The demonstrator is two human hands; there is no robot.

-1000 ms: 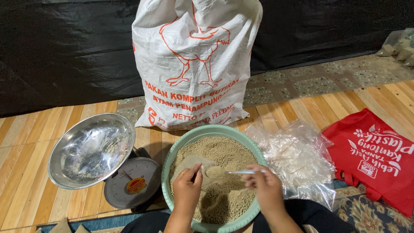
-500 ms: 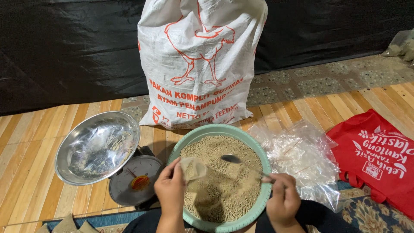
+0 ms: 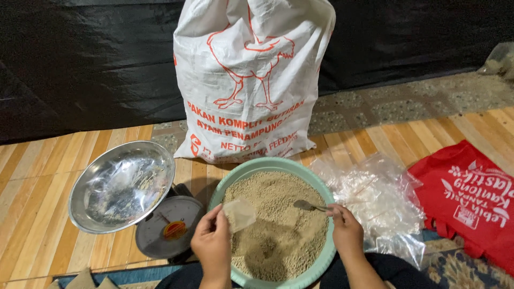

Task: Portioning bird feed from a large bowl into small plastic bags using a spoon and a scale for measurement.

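left grip pinches small clear bag; right grip clasps metal spoon over tan granular feed.

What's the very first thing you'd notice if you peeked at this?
A big white sack with an orange chicken drawing stands at the back. In front, a green basin holds brown grain, where the left hand holds a small clear bag and the right hand a spoon.

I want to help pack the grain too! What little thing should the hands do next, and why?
Probably lift the spoon of grain to the small clear bag. The right hand holds the spoon low over the grain in the green basin, and the left hand holds the bag up beside it.
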